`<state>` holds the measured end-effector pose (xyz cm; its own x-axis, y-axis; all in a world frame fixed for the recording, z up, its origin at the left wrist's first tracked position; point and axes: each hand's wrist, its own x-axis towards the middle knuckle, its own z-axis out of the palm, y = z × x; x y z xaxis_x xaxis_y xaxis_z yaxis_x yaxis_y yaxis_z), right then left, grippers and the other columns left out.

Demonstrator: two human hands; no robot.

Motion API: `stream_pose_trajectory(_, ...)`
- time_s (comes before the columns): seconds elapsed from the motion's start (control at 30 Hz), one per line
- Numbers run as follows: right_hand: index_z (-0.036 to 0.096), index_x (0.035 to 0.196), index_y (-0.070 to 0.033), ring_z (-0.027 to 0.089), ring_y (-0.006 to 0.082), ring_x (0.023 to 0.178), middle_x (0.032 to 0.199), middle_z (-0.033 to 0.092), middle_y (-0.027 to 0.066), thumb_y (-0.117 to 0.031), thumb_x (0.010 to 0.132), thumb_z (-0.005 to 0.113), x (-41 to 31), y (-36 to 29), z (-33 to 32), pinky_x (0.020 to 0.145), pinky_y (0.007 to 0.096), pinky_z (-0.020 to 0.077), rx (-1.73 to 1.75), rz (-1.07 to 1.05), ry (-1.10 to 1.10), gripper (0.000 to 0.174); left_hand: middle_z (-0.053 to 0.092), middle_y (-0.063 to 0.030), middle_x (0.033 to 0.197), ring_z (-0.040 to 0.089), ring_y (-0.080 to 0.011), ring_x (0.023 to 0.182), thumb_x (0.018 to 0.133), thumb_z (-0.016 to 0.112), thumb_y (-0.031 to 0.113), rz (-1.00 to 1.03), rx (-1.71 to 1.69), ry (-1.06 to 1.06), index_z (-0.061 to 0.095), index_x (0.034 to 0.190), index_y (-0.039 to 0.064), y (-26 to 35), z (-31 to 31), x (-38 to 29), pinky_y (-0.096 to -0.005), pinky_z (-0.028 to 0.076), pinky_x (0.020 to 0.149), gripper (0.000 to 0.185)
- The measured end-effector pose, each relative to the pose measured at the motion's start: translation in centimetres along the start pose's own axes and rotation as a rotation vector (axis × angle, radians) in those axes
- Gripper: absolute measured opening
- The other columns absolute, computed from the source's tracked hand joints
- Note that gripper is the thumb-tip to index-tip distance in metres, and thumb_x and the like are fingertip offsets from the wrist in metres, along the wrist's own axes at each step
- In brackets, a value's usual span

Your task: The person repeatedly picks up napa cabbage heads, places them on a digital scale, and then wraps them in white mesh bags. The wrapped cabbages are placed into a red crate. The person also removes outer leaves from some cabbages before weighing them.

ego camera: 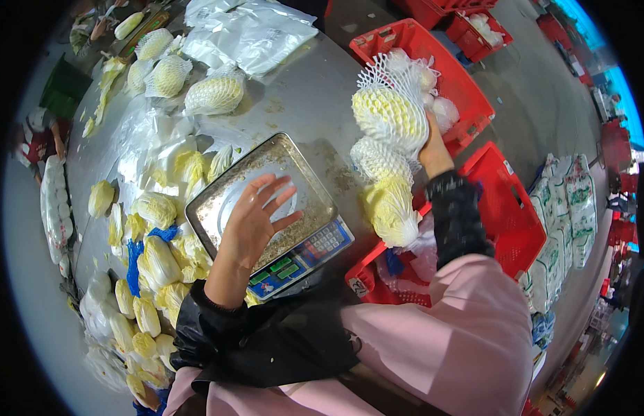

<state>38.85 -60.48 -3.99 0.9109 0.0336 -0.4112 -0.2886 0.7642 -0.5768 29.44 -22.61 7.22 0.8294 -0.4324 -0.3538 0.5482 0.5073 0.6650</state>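
My left hand [257,221] hovers with spread fingers over the steel pan [322,195] of a digital weighing scale and holds nothing. The scale's blue keypad panel [303,260] faces me. To the right, my right hand [437,148] grips the side of a napa cabbage [387,112] in a white foam net; its fingertips are hidden behind the net. Just below that cabbage are another netted one [381,158] and a bare-looking yellow napa cabbage [392,210], beside the red crates.
A red crate [475,117] holds white-wrapped produce; another red crate [501,208] stands nearer me. Loose napa cabbages [158,260] crowd the left side. Netted cabbages [215,96] and plastic bags [249,34] lie at the back. A person [41,138] stands far left.
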Motion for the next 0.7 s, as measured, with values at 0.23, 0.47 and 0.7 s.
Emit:
stream_pose_trajectory(0.23,0.059,0.109,-0.005,0.061,0.0172,0.091,0.105,0.063,0.0066,-0.033,0.083,0.061,11.6,1.9,-1.7,0.082,0.0316,0.0489,-0.410,0.414,-0.062,0.038,0.050,-0.0125,0.122,0.051,-0.0235,0.110,0.085,0.055,0.038,-0.010,0.089,0.110,0.045,0.118,0.009,0.3,-3.5,-4.1,-0.0413,0.042,0.092,0.046)
stream_pose_trajectory(0.47,0.049,0.117,0.001,0.056,0.0202,0.100,0.110,0.056,0.0147,-0.027,0.085,0.057,15.3,3.8,-3.5,0.081,0.0316,0.0476,-1.124,0.119,-0.146,0.043,0.057,-0.0072,0.111,0.055,-0.0162,0.100,0.090,0.053,0.022,0.020,0.062,0.265,0.051,0.113,0.005,-1.3,-8.6,-15.2,-0.0308,0.045,0.084,0.029)
stream_pose_trajectory(0.7,0.040,0.131,-0.004,0.048,0.0265,0.114,0.129,0.047,0.0107,-0.037,0.079,0.061,12.9,3.8,-1.4,0.094,0.0335,0.0389,-1.164,0.110,0.038,0.066,0.057,-0.0093,0.112,0.055,-0.0171,0.102,0.089,0.056,0.025,0.059,0.025,0.497,0.049,0.114,0.007,-5.4,-12.4,-26.3,-0.0301,0.045,0.086,0.032)
